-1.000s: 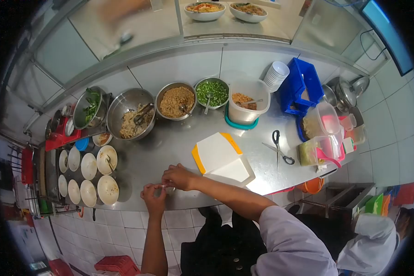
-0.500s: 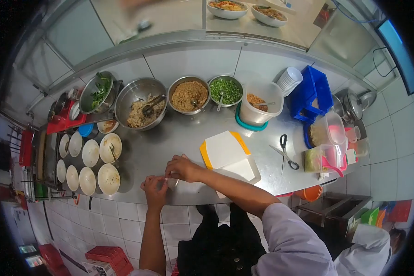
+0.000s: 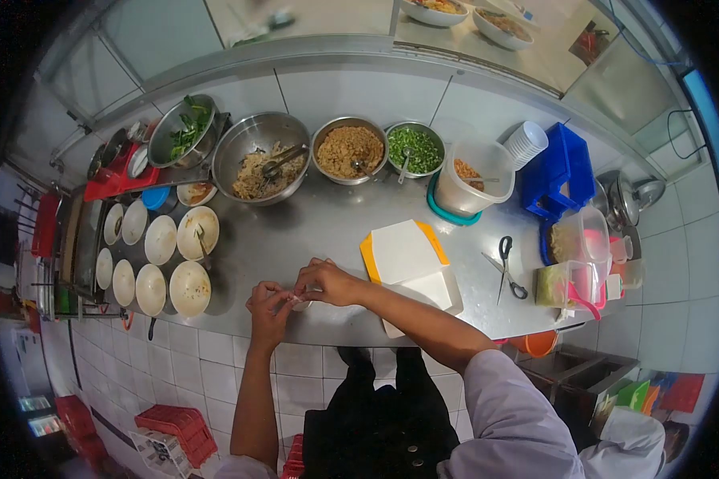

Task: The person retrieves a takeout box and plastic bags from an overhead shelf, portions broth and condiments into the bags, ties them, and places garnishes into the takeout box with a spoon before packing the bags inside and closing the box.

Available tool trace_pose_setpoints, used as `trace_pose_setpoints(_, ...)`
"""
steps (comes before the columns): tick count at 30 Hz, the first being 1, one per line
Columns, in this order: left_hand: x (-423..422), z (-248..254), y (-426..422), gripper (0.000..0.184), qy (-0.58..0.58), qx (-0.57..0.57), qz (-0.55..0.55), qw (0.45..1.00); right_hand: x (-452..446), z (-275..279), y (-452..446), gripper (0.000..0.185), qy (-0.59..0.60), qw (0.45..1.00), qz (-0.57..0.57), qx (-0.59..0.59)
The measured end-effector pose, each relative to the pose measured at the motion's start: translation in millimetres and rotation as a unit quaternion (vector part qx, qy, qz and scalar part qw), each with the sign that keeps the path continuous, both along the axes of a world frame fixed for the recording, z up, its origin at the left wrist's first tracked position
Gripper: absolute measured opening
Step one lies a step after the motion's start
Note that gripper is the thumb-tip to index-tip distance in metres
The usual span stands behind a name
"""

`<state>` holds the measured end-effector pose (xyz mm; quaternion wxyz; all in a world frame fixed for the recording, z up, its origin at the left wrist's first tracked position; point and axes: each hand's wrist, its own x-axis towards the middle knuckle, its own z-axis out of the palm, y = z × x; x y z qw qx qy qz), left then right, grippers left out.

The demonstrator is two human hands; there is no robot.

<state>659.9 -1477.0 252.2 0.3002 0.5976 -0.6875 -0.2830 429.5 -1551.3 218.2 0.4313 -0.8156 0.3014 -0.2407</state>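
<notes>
My left hand (image 3: 270,311) and my right hand (image 3: 325,282) meet over the front edge of the steel counter, fingertips pinched close together. Between them is a small clear, whitish thing (image 3: 300,305) that looks like thin plastic; my fingers cover most of it. To the right of my right hand, an open takeaway box (image 3: 407,254), white inside with yellow-orange sides, lies on the counter. My right forearm passes over its lower left part.
Behind stand metal bowls of noodles (image 3: 256,172), brown minced food (image 3: 347,152) and chopped greens (image 3: 415,149), plus a plastic tub (image 3: 471,191). Several used white bowls (image 3: 190,289) sit left. Scissors (image 3: 505,267) and a blue basket (image 3: 558,176) are right.
The head view has shifted and tilted a little, so the counter appears moved. Both hands stay pinched together, with the fingertips slightly closer to each other.
</notes>
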Motion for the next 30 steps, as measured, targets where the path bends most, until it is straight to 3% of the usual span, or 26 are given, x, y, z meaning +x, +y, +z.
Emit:
trace_pose_setpoints(8, 3, -13, 7, 0.014, -0.058, 0.006, 0.025, 0.998, 5, -3, 6, 0.017, 0.016, 0.998, 0.008, -0.055)
trace_pose_setpoints(10, -2, -7, 7, 0.019, -0.083, 0.003, 0.042, 0.996, 8, -11, 6, 0.015, -0.040, 0.998, 0.007, -0.039)
trace_pose_setpoints(20, -34, 1, 20, 0.012, -0.041, 0.055, 0.184, 0.980, 13, 21, 25, 0.014, 0.001, 0.995, -0.073, -0.069)
trace_pose_setpoints(24, -48, -20, 25, 0.015, -0.001, -0.029, 0.240, 0.970, 12, -12, 25, 0.018, -0.063, 0.991, -0.078, -0.086)
trace_pose_setpoints(25, -48, -25, 27, 0.017, 0.032, -0.039, 0.240, 0.969, 10, 4, 32, 0.022, 0.023, 0.989, -0.091, -0.114)
trace_pose_setpoints(26, -48, -54, 29, 0.020, 0.066, -0.062, 0.265, 0.960, 9, -2, 33, 0.019, 0.011, 0.984, -0.105, -0.143)
trace_pose_setpoints(27, -51, -47, 28, 0.019, 0.104, -0.078, 0.271, 0.954, 9, 0, 35, 0.014, -0.050, 0.983, -0.116, -0.131)
trace_pose_setpoints(30, -51, -39, 26, 0.012, 0.059, -0.093, 0.227, 0.968, 7, 19, 50, 0.013, 0.006, 0.980, -0.173, -0.094)
